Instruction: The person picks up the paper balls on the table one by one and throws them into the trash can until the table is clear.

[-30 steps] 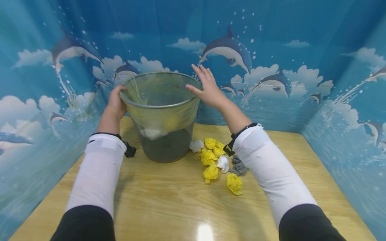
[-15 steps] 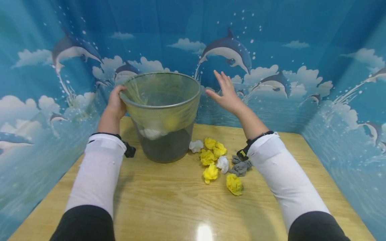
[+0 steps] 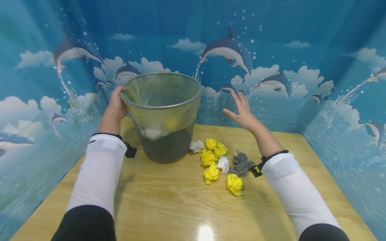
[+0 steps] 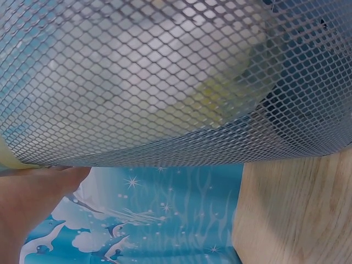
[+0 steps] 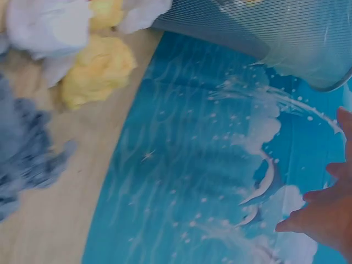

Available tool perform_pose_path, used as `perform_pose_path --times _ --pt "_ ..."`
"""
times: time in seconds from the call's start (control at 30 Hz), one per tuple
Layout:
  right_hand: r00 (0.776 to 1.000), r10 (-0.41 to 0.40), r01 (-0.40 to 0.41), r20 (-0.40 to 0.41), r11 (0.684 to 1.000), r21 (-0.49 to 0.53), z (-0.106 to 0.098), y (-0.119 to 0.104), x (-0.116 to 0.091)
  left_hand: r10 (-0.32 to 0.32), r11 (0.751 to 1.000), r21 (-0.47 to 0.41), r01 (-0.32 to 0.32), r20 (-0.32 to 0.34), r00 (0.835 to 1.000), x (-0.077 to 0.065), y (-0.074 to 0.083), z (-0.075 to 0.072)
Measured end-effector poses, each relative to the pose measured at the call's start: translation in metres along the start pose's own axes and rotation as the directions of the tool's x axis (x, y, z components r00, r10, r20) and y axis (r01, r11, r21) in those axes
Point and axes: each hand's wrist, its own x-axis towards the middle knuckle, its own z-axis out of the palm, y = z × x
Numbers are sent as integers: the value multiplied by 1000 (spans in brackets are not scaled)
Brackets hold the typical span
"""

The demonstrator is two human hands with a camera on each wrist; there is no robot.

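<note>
A dark mesh wastebasket (image 3: 169, 145) stands upright on the wooden table, lined with a thin yellowish bag (image 3: 135, 117) folded over its rim. My left hand (image 3: 117, 105) grips the rim on the left side; its fingers are partly hidden behind the basket. Through the mesh in the left wrist view, pale and yellow crumpled shapes (image 4: 181, 60) show inside. My right hand (image 3: 244, 115) hangs in the air right of the basket, fingers spread and holding nothing. Below it lie yellow crumpled paper balls (image 3: 234, 184), white crumpled balls (image 3: 223, 164) and grey crumpled pieces (image 3: 240, 164).
The wooden table (image 3: 169, 201) runs up to a blue curtain (image 3: 271, 40) printed with dolphins and clouds, which encloses the back and both sides. One white ball (image 3: 197, 146) lies close against the basket's base.
My right hand has moved from beside the basket's rim to the right and lower, fingers still spread. My left hand and the basket stay in place.
</note>
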Motion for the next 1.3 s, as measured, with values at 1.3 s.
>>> perform_pose_path --times 1.3 --pt "901 83 -19 425 988 -152 67 101 -104 16 999 33 -17 20 1000 -1 1 1"
